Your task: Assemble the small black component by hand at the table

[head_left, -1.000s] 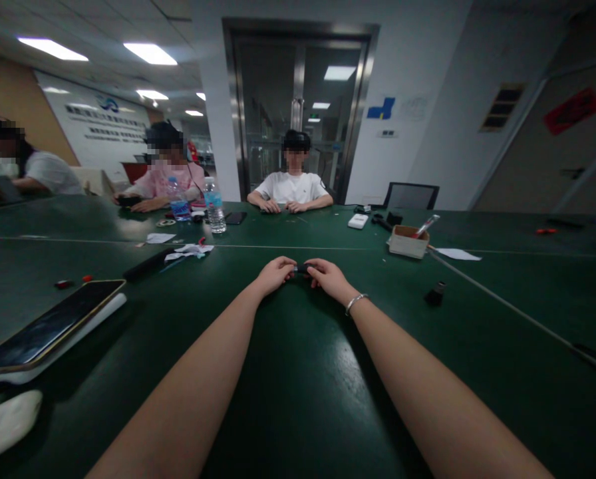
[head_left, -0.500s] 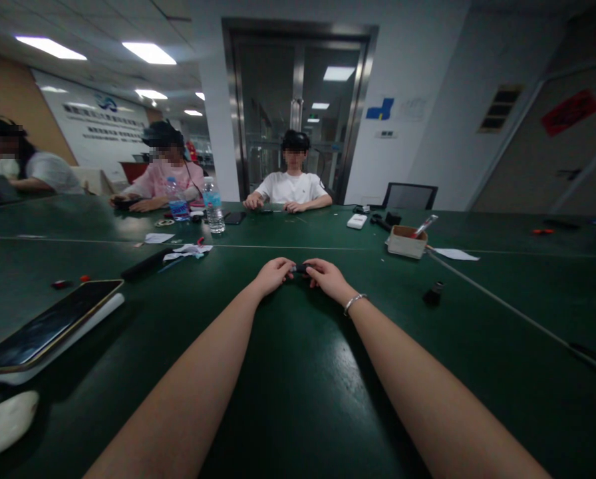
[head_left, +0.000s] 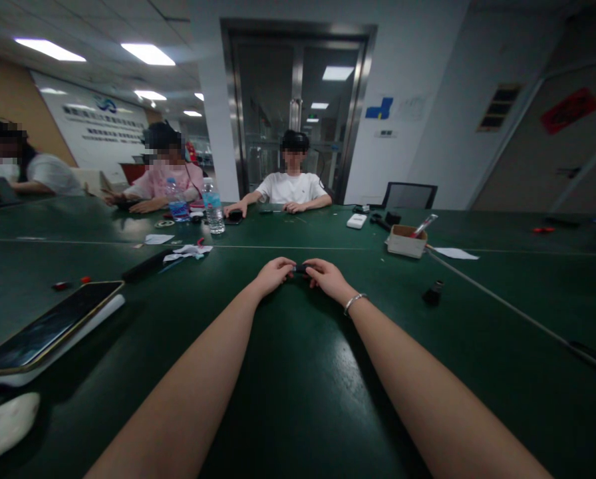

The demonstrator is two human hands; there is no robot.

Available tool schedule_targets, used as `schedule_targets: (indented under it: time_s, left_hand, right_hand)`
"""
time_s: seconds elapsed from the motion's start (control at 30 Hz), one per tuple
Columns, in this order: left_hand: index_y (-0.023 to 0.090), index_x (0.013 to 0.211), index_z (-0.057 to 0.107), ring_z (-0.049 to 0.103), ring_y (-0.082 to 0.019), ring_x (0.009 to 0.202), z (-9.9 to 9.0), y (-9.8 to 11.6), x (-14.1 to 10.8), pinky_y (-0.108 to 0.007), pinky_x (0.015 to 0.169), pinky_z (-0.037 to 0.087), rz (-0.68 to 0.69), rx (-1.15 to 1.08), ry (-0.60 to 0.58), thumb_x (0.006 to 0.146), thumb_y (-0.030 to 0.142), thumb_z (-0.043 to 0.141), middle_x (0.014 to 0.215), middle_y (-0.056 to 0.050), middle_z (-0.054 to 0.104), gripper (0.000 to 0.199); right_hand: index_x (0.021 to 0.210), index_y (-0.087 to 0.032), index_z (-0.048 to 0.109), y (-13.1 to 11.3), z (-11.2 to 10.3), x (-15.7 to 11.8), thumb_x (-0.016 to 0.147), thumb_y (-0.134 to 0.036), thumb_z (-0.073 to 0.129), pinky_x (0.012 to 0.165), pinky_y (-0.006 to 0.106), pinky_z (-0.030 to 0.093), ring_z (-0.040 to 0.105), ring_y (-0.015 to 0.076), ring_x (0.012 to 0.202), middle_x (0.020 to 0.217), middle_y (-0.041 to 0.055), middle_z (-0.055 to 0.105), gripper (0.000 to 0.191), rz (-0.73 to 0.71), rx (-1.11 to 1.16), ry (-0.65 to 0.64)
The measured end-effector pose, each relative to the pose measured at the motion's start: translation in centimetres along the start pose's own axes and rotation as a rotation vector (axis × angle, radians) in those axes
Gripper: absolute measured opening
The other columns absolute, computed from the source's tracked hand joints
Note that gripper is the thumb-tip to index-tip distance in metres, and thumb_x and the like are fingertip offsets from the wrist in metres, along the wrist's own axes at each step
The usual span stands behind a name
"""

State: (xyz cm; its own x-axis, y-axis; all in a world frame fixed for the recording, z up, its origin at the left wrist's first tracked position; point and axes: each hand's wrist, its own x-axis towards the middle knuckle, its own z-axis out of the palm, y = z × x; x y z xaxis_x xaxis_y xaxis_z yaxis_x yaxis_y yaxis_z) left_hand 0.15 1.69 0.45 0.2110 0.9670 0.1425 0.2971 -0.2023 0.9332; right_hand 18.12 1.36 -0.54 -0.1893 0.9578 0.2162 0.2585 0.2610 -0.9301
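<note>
Straight ahead over the green table [head_left: 298, 372], my two hands meet around a small dark cylindrical object [head_left: 302, 269]. It lies sideways, and its left end looks lighter. The fingers of my left hand [head_left: 277, 275] pinch that left end. My right hand [head_left: 326, 278], with a silver bracelet at the wrist, grips the dark right end between thumb and fingers. What exactly the object is, I cannot make out, since fingertips cover both its ends. To the right stands a small black object with a shiny top [head_left: 434, 293], apart from my hands.
A phone [head_left: 53, 326] rests on something white at left, near a white computer mouse [head_left: 8, 426]. Crumpled paper [head_left: 188, 251] and two water bottles [head_left: 213, 207] are farther off. A small box [head_left: 406, 242] holds a pen-like item. Several people wearing headsets sit across the table.
My hands and the object in them stay in place. The person opposite has moved a hand left, onto a dark item near the bottles.
</note>
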Motion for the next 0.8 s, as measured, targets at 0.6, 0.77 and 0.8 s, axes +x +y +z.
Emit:
schedule_targets:
  time_s: [0.6,0.77,0.8]
  left_hand:
    - [0.013,0.09,0.063,0.052,-0.008,0.061,-0.5,-0.6,-0.1,-0.023,0.061,0.042,0.121,0.01,0.023,0.066,0.017,0.069,0.083,-0.003,0.063,0.025]
    - [0.013,0.087,0.061,0.053,-0.01,0.059,-0.3,-1.2,0.2,-0.023,0.057,0.042,0.064,0.021,0.009,0.077,0.034,0.06,0.074,-0.003,0.063,0.024]
    - [0.013,0.084,0.061,0.053,-0.01,0.058,-0.2,-1.3,0.2,-0.024,0.057,0.042,0.059,0.049,0.007,0.08,0.039,0.055,0.071,-0.003,0.063,0.026]
  right_hand:
    - [0.106,-0.013,0.06,0.4,-0.1,0.2,0.085,-0.014,0.053,0.043,0.016,0.042,0.053,0.0049,0.043,0.073,0.0024,0.065,0.022,0.0,0.021,-0.002]
    - [0.105,-0.014,0.06,0.2,-0.1,0.2,0.084,-0.016,0.055,0.043,0.016,0.042,0.053,0.005,0.043,0.073,0.0023,0.065,0.022,-0.008,0.041,-0.012]
    - [0.105,-0.014,0.06,0.2,-0.1,0.2,0.084,-0.016,0.055,0.043,0.016,0.042,0.053,0.005,0.043,0.074,0.0023,0.065,0.022,-0.012,0.042,-0.017]
